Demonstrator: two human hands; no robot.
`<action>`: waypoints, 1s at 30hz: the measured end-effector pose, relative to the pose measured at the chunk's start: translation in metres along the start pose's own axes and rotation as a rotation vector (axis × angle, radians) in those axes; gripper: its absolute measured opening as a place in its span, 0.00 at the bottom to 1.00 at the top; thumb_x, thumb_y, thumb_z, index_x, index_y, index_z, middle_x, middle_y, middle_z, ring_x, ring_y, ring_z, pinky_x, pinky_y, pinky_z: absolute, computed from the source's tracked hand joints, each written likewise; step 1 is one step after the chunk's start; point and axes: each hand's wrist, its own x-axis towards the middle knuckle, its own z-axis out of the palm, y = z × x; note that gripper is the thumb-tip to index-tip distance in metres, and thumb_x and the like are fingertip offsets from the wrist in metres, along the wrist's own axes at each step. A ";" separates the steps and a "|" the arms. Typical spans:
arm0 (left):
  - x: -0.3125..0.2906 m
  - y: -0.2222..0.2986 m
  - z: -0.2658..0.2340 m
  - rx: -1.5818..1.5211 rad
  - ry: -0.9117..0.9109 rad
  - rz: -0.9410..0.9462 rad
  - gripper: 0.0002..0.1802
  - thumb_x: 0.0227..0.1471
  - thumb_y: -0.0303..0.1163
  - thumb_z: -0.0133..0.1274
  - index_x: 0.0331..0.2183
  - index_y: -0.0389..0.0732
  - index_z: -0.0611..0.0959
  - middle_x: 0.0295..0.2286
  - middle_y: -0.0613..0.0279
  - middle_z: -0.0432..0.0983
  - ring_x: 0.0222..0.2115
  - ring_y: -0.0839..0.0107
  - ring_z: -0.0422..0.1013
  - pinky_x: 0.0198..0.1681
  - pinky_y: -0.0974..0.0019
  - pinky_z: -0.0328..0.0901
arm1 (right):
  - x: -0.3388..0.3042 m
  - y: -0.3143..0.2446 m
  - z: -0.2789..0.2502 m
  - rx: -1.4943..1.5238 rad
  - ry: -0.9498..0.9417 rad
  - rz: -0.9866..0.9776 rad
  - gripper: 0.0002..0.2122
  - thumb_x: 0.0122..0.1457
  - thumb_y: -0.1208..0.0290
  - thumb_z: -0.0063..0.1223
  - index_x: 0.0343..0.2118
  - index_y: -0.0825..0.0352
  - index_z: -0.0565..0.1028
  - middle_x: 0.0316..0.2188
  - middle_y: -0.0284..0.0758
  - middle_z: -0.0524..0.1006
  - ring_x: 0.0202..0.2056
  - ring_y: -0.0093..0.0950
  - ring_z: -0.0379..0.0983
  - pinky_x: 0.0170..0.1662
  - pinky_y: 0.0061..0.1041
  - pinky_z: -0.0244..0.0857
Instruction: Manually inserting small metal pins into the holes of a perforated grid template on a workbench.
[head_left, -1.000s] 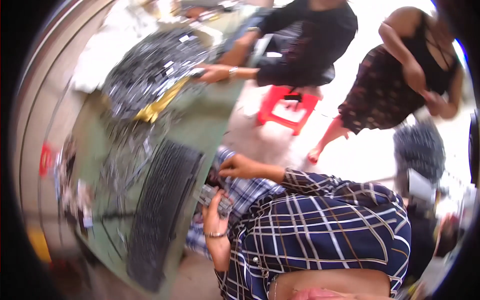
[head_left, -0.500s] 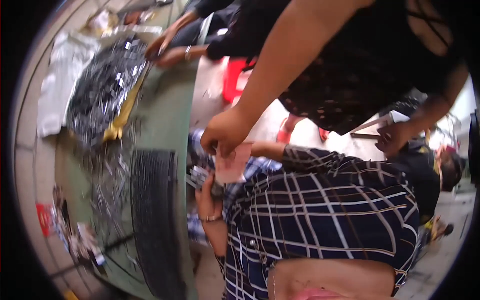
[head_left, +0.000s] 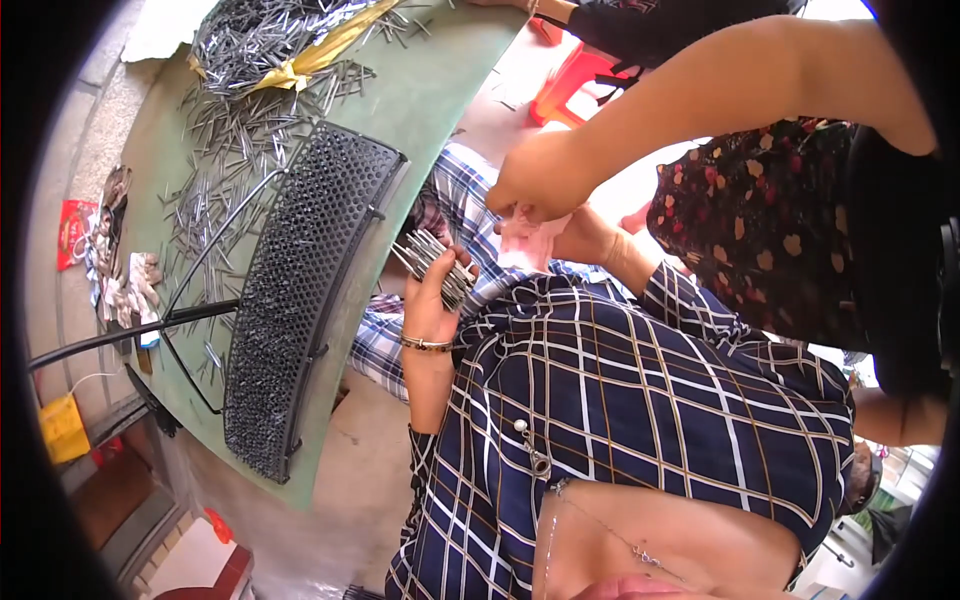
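Observation:
My left hand (head_left: 432,300) is closed around a bundle of thin metal rods (head_left: 440,268), held over my lap beside the green table edge. The rod ends fan out past the thumb. My right hand (head_left: 590,240) reaches in behind a pink paper slip (head_left: 528,242), its fingers mostly hidden by the slip. Another person's hand (head_left: 545,178) pinches the slip from above. To the left of my left hand, a black perforated tray (head_left: 315,230) lies on the table. Its small round holes look open at the far end and darker, perhaps filled, at the near end.
Loose metal rods (head_left: 215,215) are strewn over the green table (head_left: 425,95). Behind them sits a heap of rods (head_left: 270,45) with a yellow strip at its edge. A black stand arm (head_left: 150,328) crosses the table's left side near cloth gloves (head_left: 140,285). A red stool (head_left: 570,85) stands beyond.
The view has shifted, bringing the whole tray into sight. The other person's hand and the pink slip have moved right, farther from my left hand. My left hand still grips the rods.

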 end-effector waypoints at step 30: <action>-0.019 0.008 0.027 0.105 0.031 0.174 0.14 0.49 0.26 0.53 0.40 0.37 0.73 0.32 0.60 0.74 0.32 0.69 0.73 0.35 0.63 0.72 | 0.055 -0.019 -0.019 0.619 0.248 0.093 0.26 0.53 0.80 0.55 0.55 0.69 0.60 0.37 0.34 0.74 0.39 0.20 0.71 0.42 0.18 0.67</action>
